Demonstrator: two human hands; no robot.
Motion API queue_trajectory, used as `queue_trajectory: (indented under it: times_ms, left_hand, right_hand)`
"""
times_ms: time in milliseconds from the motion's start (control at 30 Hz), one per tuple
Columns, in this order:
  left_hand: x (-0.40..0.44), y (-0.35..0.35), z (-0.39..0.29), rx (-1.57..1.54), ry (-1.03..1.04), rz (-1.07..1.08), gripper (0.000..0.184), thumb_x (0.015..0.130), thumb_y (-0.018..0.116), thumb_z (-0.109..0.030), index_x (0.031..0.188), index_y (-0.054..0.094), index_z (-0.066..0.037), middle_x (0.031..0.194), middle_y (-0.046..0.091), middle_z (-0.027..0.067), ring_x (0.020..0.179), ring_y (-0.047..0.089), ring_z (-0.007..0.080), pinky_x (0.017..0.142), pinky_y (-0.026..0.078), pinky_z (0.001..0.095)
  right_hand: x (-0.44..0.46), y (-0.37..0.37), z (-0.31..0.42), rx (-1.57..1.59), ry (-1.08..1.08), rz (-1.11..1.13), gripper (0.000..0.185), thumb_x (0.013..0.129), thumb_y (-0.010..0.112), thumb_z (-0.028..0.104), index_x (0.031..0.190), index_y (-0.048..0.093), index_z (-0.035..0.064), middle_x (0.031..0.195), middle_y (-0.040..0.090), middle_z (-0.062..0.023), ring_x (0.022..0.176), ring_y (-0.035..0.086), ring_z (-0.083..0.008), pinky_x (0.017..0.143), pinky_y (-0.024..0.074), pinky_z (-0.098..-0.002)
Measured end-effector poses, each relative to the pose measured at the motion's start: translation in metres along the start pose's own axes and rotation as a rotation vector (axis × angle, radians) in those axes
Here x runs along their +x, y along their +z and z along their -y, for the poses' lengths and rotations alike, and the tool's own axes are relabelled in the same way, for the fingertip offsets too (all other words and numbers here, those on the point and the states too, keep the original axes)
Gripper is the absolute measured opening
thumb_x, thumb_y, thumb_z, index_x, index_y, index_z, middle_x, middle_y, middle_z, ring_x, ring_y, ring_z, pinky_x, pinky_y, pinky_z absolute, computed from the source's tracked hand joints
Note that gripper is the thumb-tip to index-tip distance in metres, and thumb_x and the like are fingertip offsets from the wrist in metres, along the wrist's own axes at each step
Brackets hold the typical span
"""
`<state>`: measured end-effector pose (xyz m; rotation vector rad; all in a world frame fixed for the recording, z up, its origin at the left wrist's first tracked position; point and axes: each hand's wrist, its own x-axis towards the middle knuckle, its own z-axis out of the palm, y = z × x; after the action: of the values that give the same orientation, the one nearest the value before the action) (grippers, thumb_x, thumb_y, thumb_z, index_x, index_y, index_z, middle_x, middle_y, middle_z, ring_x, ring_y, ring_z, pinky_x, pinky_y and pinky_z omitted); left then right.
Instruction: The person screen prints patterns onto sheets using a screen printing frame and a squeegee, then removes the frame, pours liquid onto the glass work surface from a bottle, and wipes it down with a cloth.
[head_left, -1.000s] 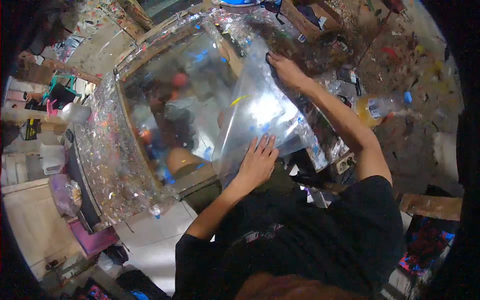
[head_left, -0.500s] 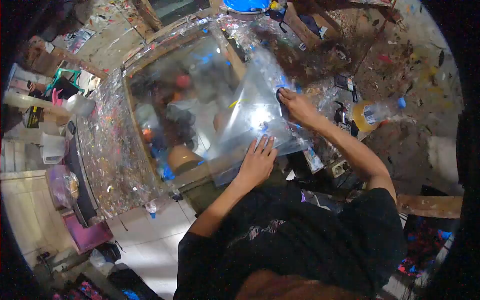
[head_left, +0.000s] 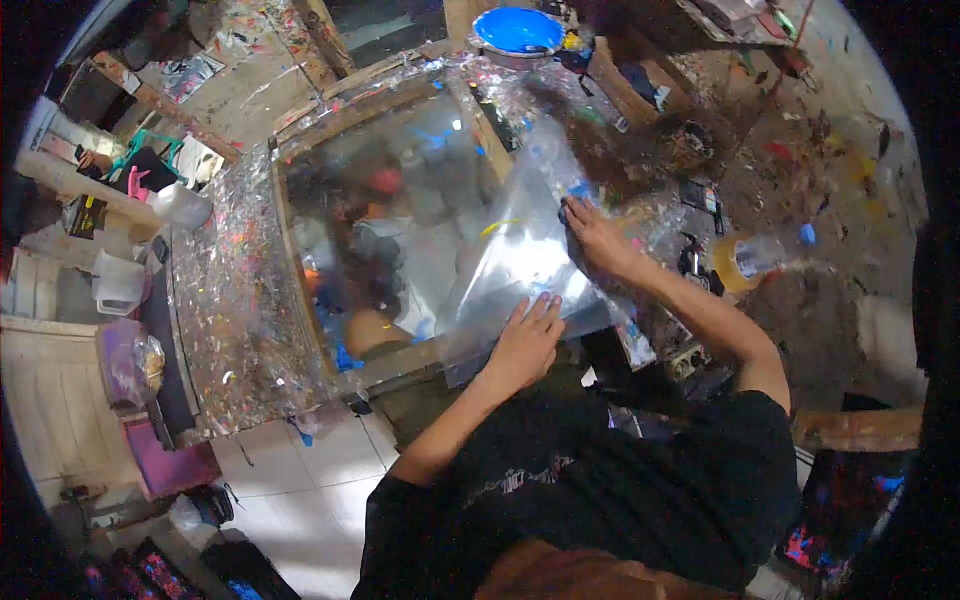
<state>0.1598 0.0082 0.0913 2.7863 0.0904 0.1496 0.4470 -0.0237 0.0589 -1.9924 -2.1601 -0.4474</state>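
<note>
A clear plastic sheet (head_left: 520, 235) lies over the right part of a framed glass pane (head_left: 400, 200) set in a paint-spattered table (head_left: 225, 310). My left hand (head_left: 532, 340) rests flat on the sheet's near edge, fingers spread. At the sheet's right side, my right hand (head_left: 598, 235) presses with closed fingers on a small dark object, mostly hidden under the fingertips. A yellow mark (head_left: 500, 227) shows on the sheet.
A bottle of yellowish liquid (head_left: 750, 260) with a blue cap lies to the right. A blue-topped tub (head_left: 519, 32) stands at the far edge. White plastic containers (head_left: 118, 283) and a purple bin (head_left: 170, 455) are on the left.
My right hand has come down from the sheet's far corner along its right side, and the sheet lies flatter. My left hand stays on the sheet. The view has shifted slightly.
</note>
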Motion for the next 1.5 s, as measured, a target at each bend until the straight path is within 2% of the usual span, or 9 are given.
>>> queue_trajectory:
  times_ms: [200,933,1000,1067,1133,1267,1367,1467,1500]
  left_hand:
    - [0.001,0.015,-0.001,0.011,-0.001,-0.038,0.039,0.079,0.068,-0.019,0.114,0.056,-0.004,0.149,0.042,0.0179,0.140,0.036,0.0364,0.115,0.028,0.0548]
    - [0.012,0.013,0.010,-0.005,0.010,-0.070,0.039,0.082,0.066,-0.020,0.117,0.056,-0.004,0.148,0.043,0.0199,0.139,0.038,0.0373,0.115,0.028,0.0542]
    - [0.010,0.016,0.004,-0.009,-0.004,-0.041,0.043,0.082,0.067,-0.020,0.120,0.055,-0.004,0.151,0.040,0.0196,0.141,0.036,0.0380,0.116,0.027,0.0545]
    - [0.011,0.011,0.005,0.050,0.015,-0.070,0.045,0.082,0.067,-0.020,0.122,0.054,-0.004,0.149,0.042,0.0194,0.140,0.037,0.0370,0.116,0.027,0.0537]
    - [0.011,0.009,0.005,0.040,0.005,-0.054,0.043,0.083,0.066,-0.021,0.122,0.055,-0.004,0.148,0.043,0.0190,0.140,0.038,0.0370,0.115,0.028,0.0536]
    - [0.009,0.015,0.001,0.034,0.017,-0.028,0.042,0.082,0.067,-0.021,0.118,0.055,-0.003,0.148,0.043,0.0195,0.139,0.037,0.0382,0.115,0.029,0.0542]
    - [0.010,0.006,0.003,0.026,0.012,-0.032,0.041,0.083,0.065,-0.019,0.120,0.054,-0.004,0.150,0.041,0.0198,0.140,0.036,0.0371,0.115,0.029,0.0540]
    - [0.012,0.012,0.003,0.074,-0.002,-0.026,0.041,0.084,0.063,-0.018,0.121,0.053,-0.004,0.150,0.040,0.0197,0.141,0.036,0.0366,0.116,0.027,0.0540]
    - [0.014,0.011,0.003,0.090,-0.006,-0.044,0.041,0.084,0.063,-0.018,0.121,0.053,-0.004,0.150,0.040,0.0197,0.141,0.036,0.0366,0.116,0.027,0.0540]
  right_hand:
    - [0.047,-0.014,-0.026,0.135,0.328,0.200,0.043,0.081,0.059,0.005,0.122,0.054,-0.0070,0.120,0.051,-0.0303,0.106,0.054,-0.0463,0.092,0.0482,-0.0502]
    - [0.044,-0.014,-0.056,0.199,0.035,0.108,0.021,0.084,0.056,0.011,0.099,0.062,-0.0030,0.097,0.054,-0.0276,0.096,0.053,-0.0455,0.083,0.0451,-0.0525]
    - [0.049,-0.012,-0.050,0.584,0.593,0.189,0.024,0.085,0.055,0.011,0.104,0.062,-0.0012,0.102,0.054,-0.0268,0.099,0.053,-0.0451,0.085,0.0449,-0.0514]
    - [0.024,-0.012,-0.043,0.123,0.055,0.104,0.026,0.087,0.053,0.010,0.110,0.060,0.0004,0.109,0.053,-0.0268,0.102,0.052,-0.0457,0.088,0.0448,-0.0510]
    - [0.032,-0.032,-0.029,0.417,0.387,0.222,0.027,0.088,0.053,0.008,0.113,0.059,0.0007,0.112,0.052,-0.0274,0.104,0.052,-0.0455,0.089,0.0444,-0.0517]
    - [0.031,-0.009,-0.043,0.168,0.191,0.283,0.032,0.084,0.052,0.004,0.116,0.057,0.0013,0.118,0.050,-0.0287,0.106,0.051,-0.0475,0.097,0.0413,-0.0538]
    - [0.059,0.047,-0.091,0.075,0.007,-0.223,0.024,0.081,0.053,0.002,0.103,0.063,0.0002,0.110,0.057,-0.0277,0.099,0.055,-0.0468,0.096,0.0418,-0.0546]
    - [0.083,0.051,-0.130,0.006,0.122,0.547,0.036,0.081,0.054,0.001,0.115,0.060,-0.0076,0.127,0.050,-0.0346,0.121,0.048,-0.0493,0.106,0.0396,-0.0452]
    - [0.073,0.060,-0.155,0.112,0.074,0.342,0.036,0.081,0.053,0.001,0.116,0.059,-0.0068,0.128,0.050,-0.0352,0.120,0.049,-0.0500,0.104,0.0413,-0.0450]
